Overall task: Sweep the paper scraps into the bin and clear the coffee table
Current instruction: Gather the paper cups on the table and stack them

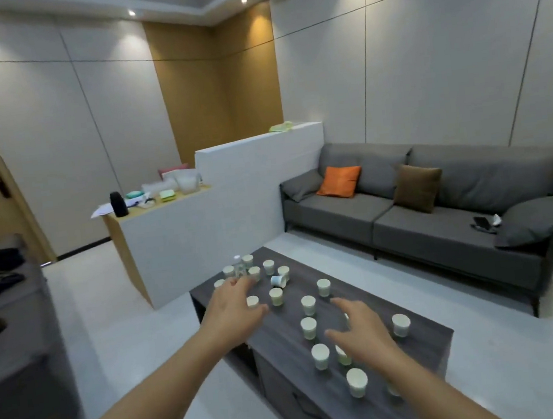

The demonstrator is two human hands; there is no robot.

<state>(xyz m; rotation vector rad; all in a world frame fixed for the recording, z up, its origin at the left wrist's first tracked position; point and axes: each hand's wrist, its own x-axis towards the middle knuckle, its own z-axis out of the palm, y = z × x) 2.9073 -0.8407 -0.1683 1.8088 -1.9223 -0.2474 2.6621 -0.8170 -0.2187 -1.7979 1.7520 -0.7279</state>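
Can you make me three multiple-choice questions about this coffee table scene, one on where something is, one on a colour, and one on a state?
1. Where does the clear plastic water bottle stand on the dark grey wood-grain coffee table?
A. at the far end among the cups
B. at the near edge
C. on the floor

2. What colour is the square cushion at the left end of the grey fabric sofa?
A. blue
B. orange
C. white

3. How does the small white paper cup just beyond both hands lie?
A. upright
B. stacked in another
C. tipped on its side

Answers:
1. A, it rises among the farthest cups, beyond the left hand.
2. B, it is bright orange beside a brown cushion.
3. C, its open mouth faces sideways while the others stand; the right hand hovers open nearby.
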